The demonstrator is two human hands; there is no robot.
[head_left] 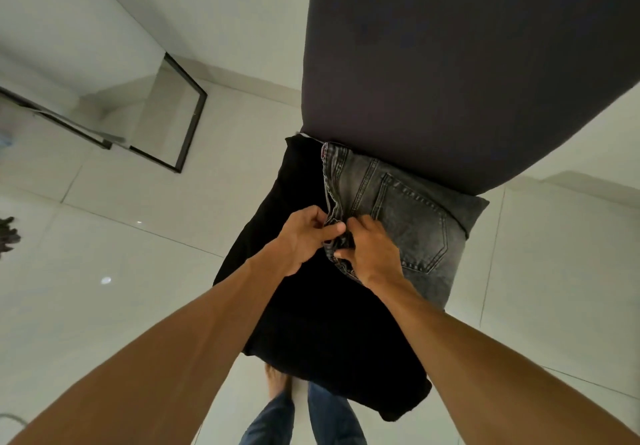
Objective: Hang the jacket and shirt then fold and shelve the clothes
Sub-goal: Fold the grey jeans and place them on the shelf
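Note:
A pair of grey washed jeans [408, 216] lies with its back pocket up on top of a black garment [311, 323], both spread over the end of a dark grey padded surface [467, 64]. My left hand [304, 237] pinches the jeans' waistband edge with thumb and fingers. My right hand [372, 249] grips the same waistband just beside it, fingers curled into the bunched denim. The two hands nearly touch. The black garment hangs over the near edge toward my legs.
White glossy floor tiles [121, 237] surround the padded surface. A black-framed glass panel [180, 112] stands at the left. A dark object [8, 233] shows at the far left edge. My feet and blue trousers [304, 417] are below.

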